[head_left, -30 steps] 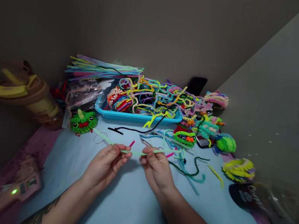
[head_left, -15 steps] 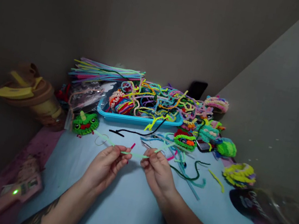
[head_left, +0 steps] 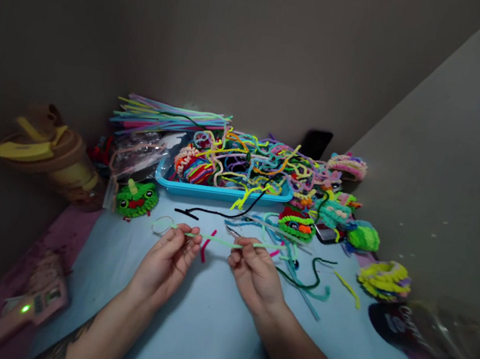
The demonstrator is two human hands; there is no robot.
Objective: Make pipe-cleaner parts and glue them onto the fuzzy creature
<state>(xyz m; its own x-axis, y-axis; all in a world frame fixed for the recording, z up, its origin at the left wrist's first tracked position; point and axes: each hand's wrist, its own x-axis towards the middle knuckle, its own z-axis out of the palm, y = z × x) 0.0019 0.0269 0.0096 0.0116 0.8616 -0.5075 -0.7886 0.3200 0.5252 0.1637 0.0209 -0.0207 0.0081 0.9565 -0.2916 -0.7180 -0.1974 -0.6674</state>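
Note:
A mint-green pipe cleaner (head_left: 217, 240) is stretched nearly level between my two hands. My left hand (head_left: 171, 254) pinches it near its left end, and my right hand (head_left: 254, 269) pinches it farther along, with the rest running on to the right. A bent pink pipe cleaner piece (head_left: 205, 247) lies on the blue cloth (head_left: 205, 322) between the hands. Just beyond my right fingers is a pointed metal tool (head_left: 231, 229), partly covered. A thin ring (head_left: 162, 226) rests beside my left fingers. Behind that sits a green fuzzy creature (head_left: 137, 200) with round eyes.
A blue tray (head_left: 223, 194) heaped with tangled pipe cleaners stands at the back, beside a bundle of straight ones (head_left: 172, 115). Fuzzy figures, including a yellow one (head_left: 384, 279), line the right side. A lidded cup (head_left: 62, 160) and a pink device (head_left: 44, 300) are at left.
My left hand has slid left along the mint-green pipe cleaner toward its end, widening the gap between the hands. The pipe cleaner now looks straighter, and more of the pink piece shows.

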